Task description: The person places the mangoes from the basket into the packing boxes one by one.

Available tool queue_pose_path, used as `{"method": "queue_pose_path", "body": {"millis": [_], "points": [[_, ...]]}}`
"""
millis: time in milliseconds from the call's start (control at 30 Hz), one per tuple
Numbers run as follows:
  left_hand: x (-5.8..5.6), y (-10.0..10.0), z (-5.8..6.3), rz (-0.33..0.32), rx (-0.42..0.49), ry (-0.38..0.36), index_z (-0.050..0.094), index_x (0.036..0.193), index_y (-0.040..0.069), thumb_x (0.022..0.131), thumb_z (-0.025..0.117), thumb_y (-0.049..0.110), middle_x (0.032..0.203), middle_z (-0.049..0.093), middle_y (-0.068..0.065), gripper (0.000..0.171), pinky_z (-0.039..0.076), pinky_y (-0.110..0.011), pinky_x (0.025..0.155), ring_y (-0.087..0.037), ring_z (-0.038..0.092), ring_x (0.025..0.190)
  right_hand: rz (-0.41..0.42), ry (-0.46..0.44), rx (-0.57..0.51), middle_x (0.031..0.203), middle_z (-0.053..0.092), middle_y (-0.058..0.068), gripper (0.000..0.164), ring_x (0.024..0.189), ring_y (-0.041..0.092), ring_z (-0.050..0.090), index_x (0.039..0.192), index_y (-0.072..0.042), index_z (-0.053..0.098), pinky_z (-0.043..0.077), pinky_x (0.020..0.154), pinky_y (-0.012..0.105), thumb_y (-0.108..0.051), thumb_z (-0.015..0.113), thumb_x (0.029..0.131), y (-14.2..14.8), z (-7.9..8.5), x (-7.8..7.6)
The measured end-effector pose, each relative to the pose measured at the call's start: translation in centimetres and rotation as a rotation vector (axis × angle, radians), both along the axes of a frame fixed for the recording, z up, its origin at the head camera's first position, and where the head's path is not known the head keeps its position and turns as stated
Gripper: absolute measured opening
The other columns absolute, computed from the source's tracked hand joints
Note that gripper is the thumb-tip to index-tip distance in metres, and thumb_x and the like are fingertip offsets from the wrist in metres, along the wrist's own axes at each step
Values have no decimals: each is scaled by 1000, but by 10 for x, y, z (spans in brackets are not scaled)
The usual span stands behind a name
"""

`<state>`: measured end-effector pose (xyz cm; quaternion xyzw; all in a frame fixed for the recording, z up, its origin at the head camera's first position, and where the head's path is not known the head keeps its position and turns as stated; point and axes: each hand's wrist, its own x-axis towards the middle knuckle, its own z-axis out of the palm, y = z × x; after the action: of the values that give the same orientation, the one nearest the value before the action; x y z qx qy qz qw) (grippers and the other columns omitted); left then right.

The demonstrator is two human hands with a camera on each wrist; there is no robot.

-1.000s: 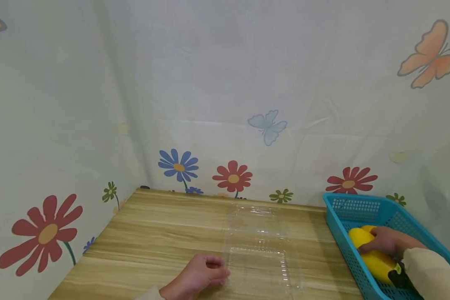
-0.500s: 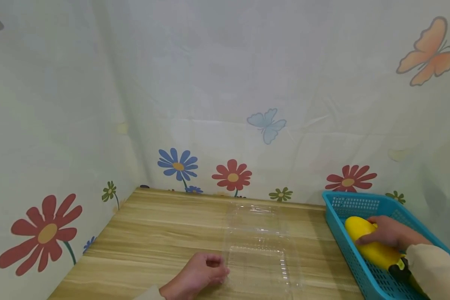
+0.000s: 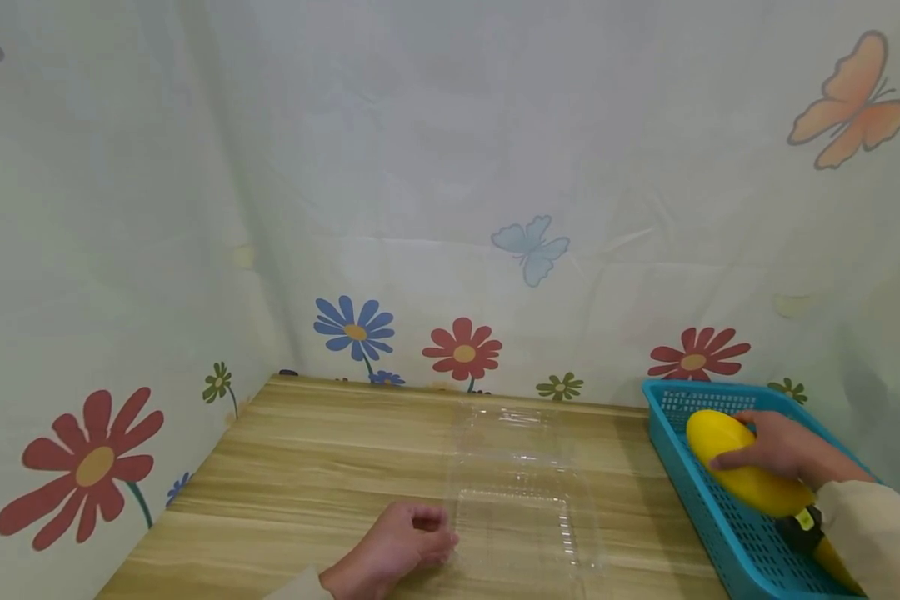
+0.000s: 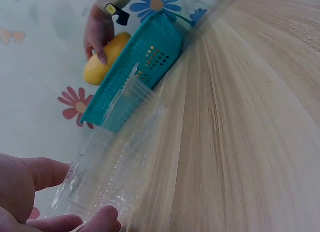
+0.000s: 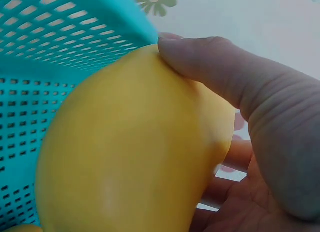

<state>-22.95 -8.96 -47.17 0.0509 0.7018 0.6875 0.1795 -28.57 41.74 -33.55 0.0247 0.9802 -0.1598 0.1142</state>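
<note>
In the head view my right hand grips a smooth yellow mango, thumb on one side and fingers on the other. The mango is tilted over the blue perforated basket, its lower end above the basket floor. Up close in the right wrist view, the mango fills the middle, with the thumb along its top edge. My left hand pinches the left rim of a clear plastic container, which lies unfolded on the table, lid away from me. The left wrist view shows that container between thumb and finger.
Another yellow fruit lies in the basket, partly hidden by the right sleeve. The wood-grain table meets a white curtain with printed flowers and butterflies at the back and left. A black wrist-worn device sits on the right wrist.
My right hand has raised the mango from the basket floor, up and slightly away from me. The left hand and the container stay in place.
</note>
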Motion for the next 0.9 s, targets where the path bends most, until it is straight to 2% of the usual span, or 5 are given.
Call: {"method": "queue_pose_path", "body": {"millis": [267, 533, 767, 900], "points": [[0, 0, 2, -5, -4, -15, 56, 124, -18, 91, 74, 0, 103, 60, -12, 42, 63, -30, 81, -13, 68, 84, 52, 127, 10, 116, 56, 34, 110, 88, 29, 57, 141, 18, 37, 56, 71, 43, -62, 79, 79, -4, 13, 3], [1, -1, 3, -1, -11, 10, 55, 124, -20, 89, 74, -1, 103, 59, -12, 44, 63, -28, 79, -12, 67, 84, 68, 146, -1, 117, 58, 32, 103, 90, 28, 57, 142, 16, 37, 56, 71, 43, -57, 79, 82, -15, 24, 9], [2, -1, 3, -8, -4, 15, 57, 121, -18, 89, 74, -2, 101, 60, -11, 39, 63, -26, 78, -13, 67, 82, 85, 174, -9, 114, 62, 25, 103, 87, 25, 57, 145, 13, 38, 54, 68, 39, -57, 80, 81, -34, 28, 13], [2, 0, 3, -8, -10, 22, 58, 120, -18, 89, 73, -2, 101, 59, -11, 38, 63, -27, 79, -13, 66, 83, 88, 182, -17, 115, 63, 26, 105, 87, 25, 57, 146, 12, 38, 54, 69, 39, -57, 82, 79, -45, 29, 13]]}}
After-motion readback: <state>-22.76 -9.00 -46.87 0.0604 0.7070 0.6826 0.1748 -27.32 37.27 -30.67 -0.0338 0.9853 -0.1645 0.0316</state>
